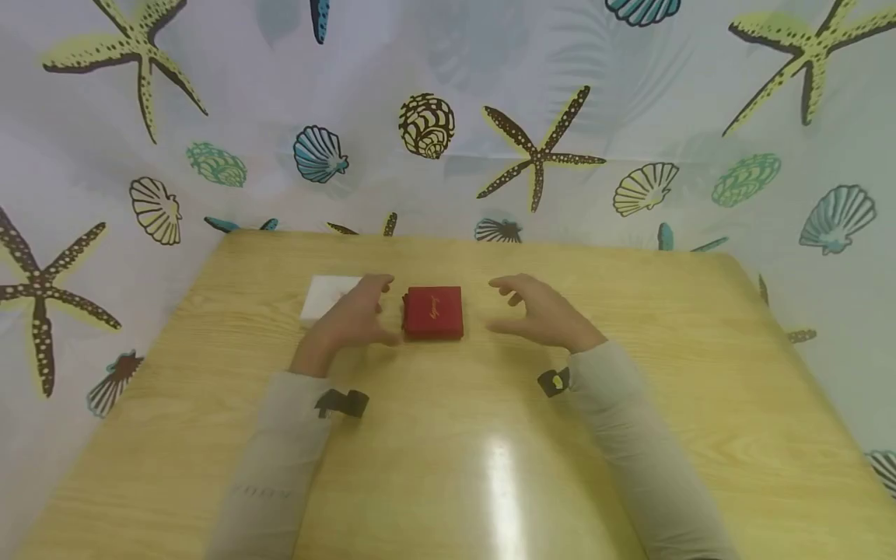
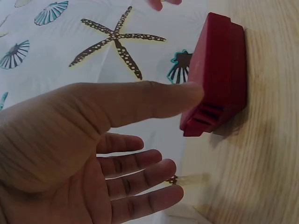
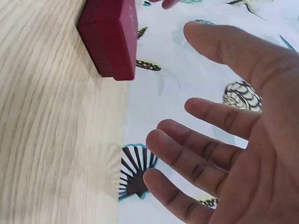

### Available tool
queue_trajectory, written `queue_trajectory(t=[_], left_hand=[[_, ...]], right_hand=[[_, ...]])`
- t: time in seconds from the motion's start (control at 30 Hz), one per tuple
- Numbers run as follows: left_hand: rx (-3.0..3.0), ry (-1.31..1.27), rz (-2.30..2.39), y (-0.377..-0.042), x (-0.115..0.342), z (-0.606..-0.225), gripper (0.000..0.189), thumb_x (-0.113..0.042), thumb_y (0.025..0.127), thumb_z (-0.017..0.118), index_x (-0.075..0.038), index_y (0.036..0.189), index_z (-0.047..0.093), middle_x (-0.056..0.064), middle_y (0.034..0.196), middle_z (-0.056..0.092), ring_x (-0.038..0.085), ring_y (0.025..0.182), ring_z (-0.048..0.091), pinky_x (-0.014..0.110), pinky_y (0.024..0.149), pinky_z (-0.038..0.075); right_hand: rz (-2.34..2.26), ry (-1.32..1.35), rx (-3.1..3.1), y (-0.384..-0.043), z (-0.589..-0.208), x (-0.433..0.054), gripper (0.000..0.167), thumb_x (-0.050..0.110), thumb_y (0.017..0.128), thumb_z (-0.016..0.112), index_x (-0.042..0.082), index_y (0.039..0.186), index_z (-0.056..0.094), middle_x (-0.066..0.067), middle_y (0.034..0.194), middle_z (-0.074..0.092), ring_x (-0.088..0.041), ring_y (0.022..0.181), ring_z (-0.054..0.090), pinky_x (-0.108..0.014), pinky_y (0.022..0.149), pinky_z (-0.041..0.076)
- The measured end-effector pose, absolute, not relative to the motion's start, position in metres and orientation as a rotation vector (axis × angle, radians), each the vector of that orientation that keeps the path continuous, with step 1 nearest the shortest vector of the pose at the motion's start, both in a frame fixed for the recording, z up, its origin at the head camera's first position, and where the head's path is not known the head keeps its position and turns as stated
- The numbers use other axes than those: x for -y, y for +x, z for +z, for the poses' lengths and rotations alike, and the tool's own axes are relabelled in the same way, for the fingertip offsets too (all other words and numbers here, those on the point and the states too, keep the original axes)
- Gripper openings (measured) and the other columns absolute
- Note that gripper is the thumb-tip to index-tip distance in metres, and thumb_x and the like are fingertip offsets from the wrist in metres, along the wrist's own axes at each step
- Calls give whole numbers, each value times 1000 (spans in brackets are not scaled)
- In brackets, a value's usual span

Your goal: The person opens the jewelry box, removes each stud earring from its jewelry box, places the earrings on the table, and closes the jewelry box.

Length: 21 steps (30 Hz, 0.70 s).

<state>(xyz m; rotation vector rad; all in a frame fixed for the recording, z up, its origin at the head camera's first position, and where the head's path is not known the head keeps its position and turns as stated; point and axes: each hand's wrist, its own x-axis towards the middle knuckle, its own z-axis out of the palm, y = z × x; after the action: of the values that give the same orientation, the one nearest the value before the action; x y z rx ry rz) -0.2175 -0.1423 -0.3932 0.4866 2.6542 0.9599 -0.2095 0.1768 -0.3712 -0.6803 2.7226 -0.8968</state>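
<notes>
A small red box (image 1: pixel 434 313) with gold lettering on its lid lies on the wooden table between both hands. My left hand (image 1: pixel 353 315) is just left of it, thumb and fingers spread apart with nothing held. In the left wrist view, that thumb overlaps the near corner of the red box (image 2: pixel 219 70), beside a ribbon-like tab. To the box's right is my right hand (image 1: pixel 539 311), its fingers relaxed and slightly bent around bare air. The right wrist view shows the red box (image 3: pixel 110 39) apart from those fingers.
A flat white box (image 1: pixel 325 294) lies behind the left hand, partly hidden by it. The light wooden table (image 1: pixel 434 435) reaches back to a white cloth (image 1: pixel 448 187) printed with shells and starfish, which also hangs at both sides.
</notes>
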Motion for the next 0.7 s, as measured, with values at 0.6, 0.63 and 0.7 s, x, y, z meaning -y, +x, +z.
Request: queue_trajectory(t=[0.6, 0.63, 0.7], left_hand=[[-2500, 425, 1007, -242, 127, -411, 111, -11, 71, 88, 1, 156, 17, 21, 152, 37, 33, 118, 54, 42, 101, 49], [-2500, 422, 1009, -242, 127, -411, 111, -10, 71, 88, 1, 156, 17, 20, 152, 38, 32, 117, 54, 42, 99, 49], [-2496, 422, 1013, -242, 126, -412, 110, -8, 71, 88, 1, 156, 18, 21, 151, 40, 33, 117, 55, 41, 98, 50]], right_hand=[[-846, -669, -2527, -242, -386, -136, 88, 29, 84, 77, 0, 153, 31, -25, 142, 51, -37, 120, 61, -45, 95, 54], [-837, -668, -2521, -243, -386, -135, 89, 29, 84, 77, 0, 153, 30, -25, 142, 50, -37, 120, 61, -45, 95, 54], [-817, -662, -2516, -244, -387, -133, 91, 29, 84, 78, -1, 154, 28, -25, 142, 50, -37, 120, 61, -45, 97, 54]])
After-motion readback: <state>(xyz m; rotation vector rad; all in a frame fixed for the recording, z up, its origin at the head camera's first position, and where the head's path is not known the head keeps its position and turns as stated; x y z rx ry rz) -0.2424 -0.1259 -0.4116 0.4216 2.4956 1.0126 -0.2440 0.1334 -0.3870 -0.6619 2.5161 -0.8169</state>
